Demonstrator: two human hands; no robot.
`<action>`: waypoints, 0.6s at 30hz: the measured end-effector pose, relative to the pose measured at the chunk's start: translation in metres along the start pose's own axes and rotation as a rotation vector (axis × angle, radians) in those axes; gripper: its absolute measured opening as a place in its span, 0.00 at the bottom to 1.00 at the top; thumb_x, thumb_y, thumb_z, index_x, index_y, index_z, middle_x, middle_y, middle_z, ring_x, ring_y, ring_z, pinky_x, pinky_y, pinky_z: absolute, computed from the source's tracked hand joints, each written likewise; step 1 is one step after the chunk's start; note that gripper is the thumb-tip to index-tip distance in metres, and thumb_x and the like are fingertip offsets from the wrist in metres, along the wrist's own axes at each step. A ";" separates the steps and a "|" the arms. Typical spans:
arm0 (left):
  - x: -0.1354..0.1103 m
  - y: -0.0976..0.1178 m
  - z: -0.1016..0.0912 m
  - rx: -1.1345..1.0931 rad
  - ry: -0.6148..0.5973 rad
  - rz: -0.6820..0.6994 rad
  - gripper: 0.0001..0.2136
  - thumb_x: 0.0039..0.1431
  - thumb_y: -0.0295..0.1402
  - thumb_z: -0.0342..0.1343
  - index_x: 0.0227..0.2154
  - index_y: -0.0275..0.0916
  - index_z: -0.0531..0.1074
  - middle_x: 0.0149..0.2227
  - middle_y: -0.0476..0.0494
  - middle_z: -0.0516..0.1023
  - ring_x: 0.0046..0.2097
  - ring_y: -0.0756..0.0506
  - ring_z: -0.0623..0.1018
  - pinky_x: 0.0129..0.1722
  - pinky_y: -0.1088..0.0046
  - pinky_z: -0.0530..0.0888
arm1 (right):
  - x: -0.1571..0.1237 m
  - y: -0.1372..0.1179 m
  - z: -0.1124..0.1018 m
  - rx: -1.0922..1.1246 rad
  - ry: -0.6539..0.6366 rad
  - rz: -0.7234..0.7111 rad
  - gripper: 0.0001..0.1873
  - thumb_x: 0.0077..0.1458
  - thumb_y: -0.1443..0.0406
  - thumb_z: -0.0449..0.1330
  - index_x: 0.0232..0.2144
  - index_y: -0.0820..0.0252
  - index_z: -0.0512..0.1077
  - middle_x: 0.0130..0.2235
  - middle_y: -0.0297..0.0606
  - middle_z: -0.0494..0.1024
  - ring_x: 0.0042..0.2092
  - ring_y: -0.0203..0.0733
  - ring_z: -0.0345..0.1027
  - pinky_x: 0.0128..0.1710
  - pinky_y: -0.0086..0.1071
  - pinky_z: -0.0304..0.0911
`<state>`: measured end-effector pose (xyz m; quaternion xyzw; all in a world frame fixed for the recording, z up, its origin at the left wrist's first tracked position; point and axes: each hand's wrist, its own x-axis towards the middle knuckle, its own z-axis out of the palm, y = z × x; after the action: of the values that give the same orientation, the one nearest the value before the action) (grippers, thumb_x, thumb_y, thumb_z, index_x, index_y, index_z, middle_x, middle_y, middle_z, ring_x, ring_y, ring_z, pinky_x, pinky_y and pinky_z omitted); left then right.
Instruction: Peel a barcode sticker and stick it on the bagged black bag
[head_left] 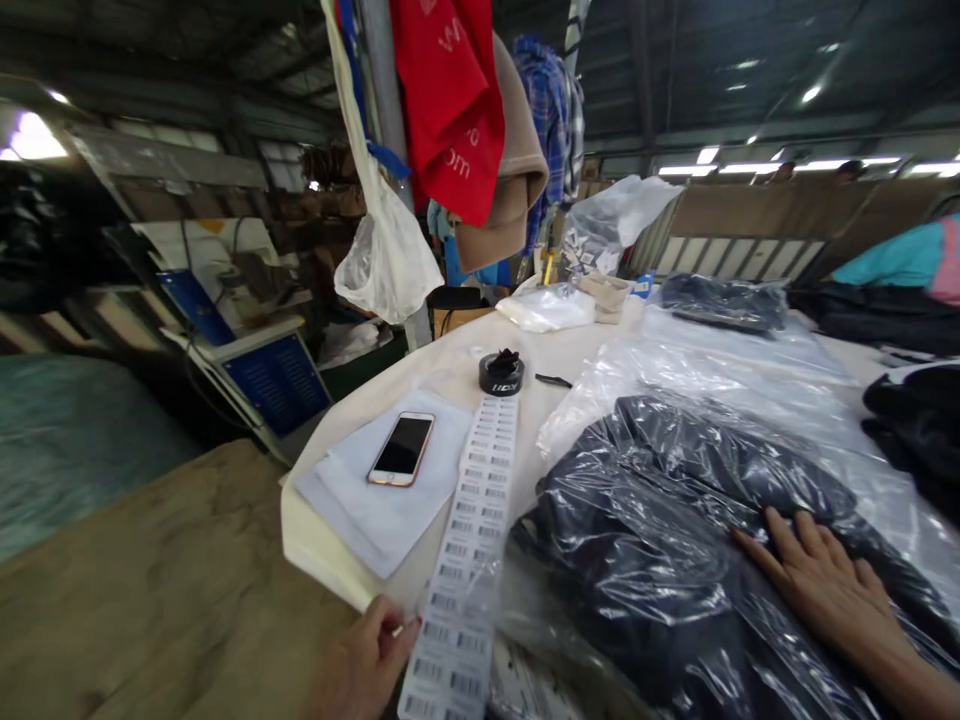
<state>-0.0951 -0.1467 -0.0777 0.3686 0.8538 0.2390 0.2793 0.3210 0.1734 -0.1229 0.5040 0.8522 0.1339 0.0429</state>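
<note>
A long strip of white barcode labels (466, 540) runs down the table from a dark round roll or dish (501, 374). At its left edge near the front, my left hand (369, 655) is closed, with the thumb and forefinger pinched at the strip. Exactly what lies between those fingertips is partly hidden. My right hand (832, 590) rests flat, fingers spread, on a dark garment in a clear plastic bag (652, 560). The bag is crinkled and shiny, and it overlaps the area just right of the strip.
A phone (402, 449) lies on white sheets (337, 490) left of the strip. A small black piece (553, 380) is beside the roll. More bagged garments (724, 300) lie at the back. Hanging clothes (450, 110) and a white plastic bag (388, 262) are beyond. A person's turquoise sleeve (892, 258) shows at right.
</note>
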 end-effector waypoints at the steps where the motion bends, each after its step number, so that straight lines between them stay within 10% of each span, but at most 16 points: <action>1: -0.004 -0.004 0.004 -0.111 -0.043 -0.038 0.14 0.53 0.47 0.46 0.23 0.43 0.61 0.20 0.52 0.71 0.26 0.47 0.73 0.26 0.72 0.65 | 0.000 0.002 0.000 -0.007 0.010 -0.008 0.29 0.52 0.66 0.41 0.55 0.48 0.65 0.63 0.46 0.53 0.62 0.69 0.42 0.52 0.64 0.43; 6: -0.013 -0.006 0.019 -0.709 -0.327 -0.242 0.22 0.36 0.52 0.62 0.25 0.39 0.67 0.21 0.50 0.76 0.19 0.52 0.69 0.19 0.77 0.60 | 0.001 0.004 -0.001 0.003 -0.019 -0.022 0.29 0.53 0.67 0.41 0.55 0.49 0.64 0.63 0.46 0.52 0.62 0.66 0.42 0.52 0.63 0.45; 11: -0.014 0.003 0.020 -0.973 -0.368 -0.191 0.24 0.32 0.48 0.68 0.29 0.34 0.74 0.23 0.45 0.79 0.22 0.49 0.72 0.21 0.76 0.62 | 0.013 0.011 -0.024 0.175 -0.179 0.034 0.28 0.49 0.67 0.46 0.53 0.58 0.69 0.61 0.50 0.57 0.63 0.63 0.42 0.57 0.57 0.45; 18: -0.013 0.024 0.005 -1.063 -0.228 -0.142 0.19 0.35 0.44 0.68 0.26 0.35 0.74 0.24 0.45 0.78 0.26 0.46 0.74 0.26 0.72 0.66 | 0.005 -0.016 -0.127 0.590 0.114 0.338 0.36 0.50 0.47 0.43 0.46 0.69 0.72 0.51 0.61 0.69 0.51 0.62 0.64 0.52 0.52 0.57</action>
<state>-0.0720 -0.1410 -0.0627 0.1417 0.6023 0.5766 0.5335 0.2787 0.1465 -0.0053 0.6204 0.7596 -0.0852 -0.1754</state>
